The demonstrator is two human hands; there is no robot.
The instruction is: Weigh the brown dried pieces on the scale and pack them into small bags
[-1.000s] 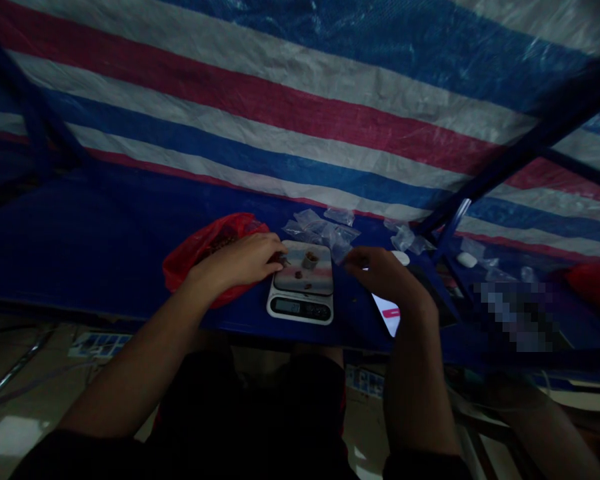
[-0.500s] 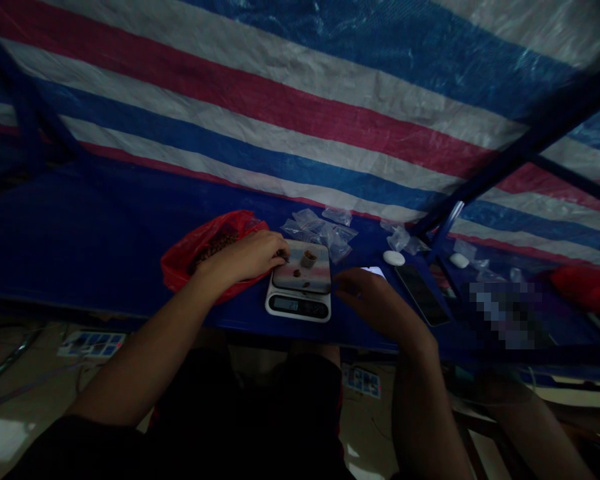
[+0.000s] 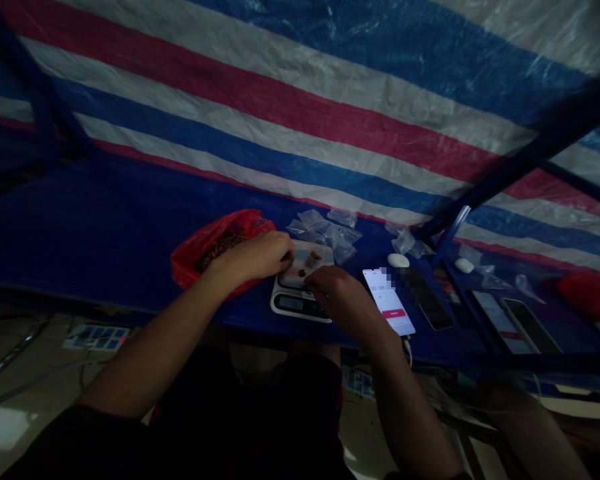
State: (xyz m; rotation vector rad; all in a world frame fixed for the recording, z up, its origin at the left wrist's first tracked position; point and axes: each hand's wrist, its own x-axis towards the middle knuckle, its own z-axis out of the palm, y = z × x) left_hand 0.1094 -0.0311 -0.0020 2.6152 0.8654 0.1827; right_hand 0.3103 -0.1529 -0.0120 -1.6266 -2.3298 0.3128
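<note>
A small white digital scale stands on the blue table near its front edge. On its plate lie a small cup and a dark brown bit. My left hand rests at the scale's left edge, fingers curled together at the plate; what they pinch is too small to make out. My right hand lies over the scale's right front corner, fingers bent down onto the plate. A red plastic bag with brown pieces inside sits behind my left wrist.
Several small clear plastic bags lie behind the scale. A lit phone lies right of my right hand, with dark phones and a white pebble-shaped thing further right. A striped tarp hangs behind the table.
My right hand has moved left from beside the lit phone onto the scale's right front corner, uncovering the phone. My left hand has stayed at the scale's left edge.
</note>
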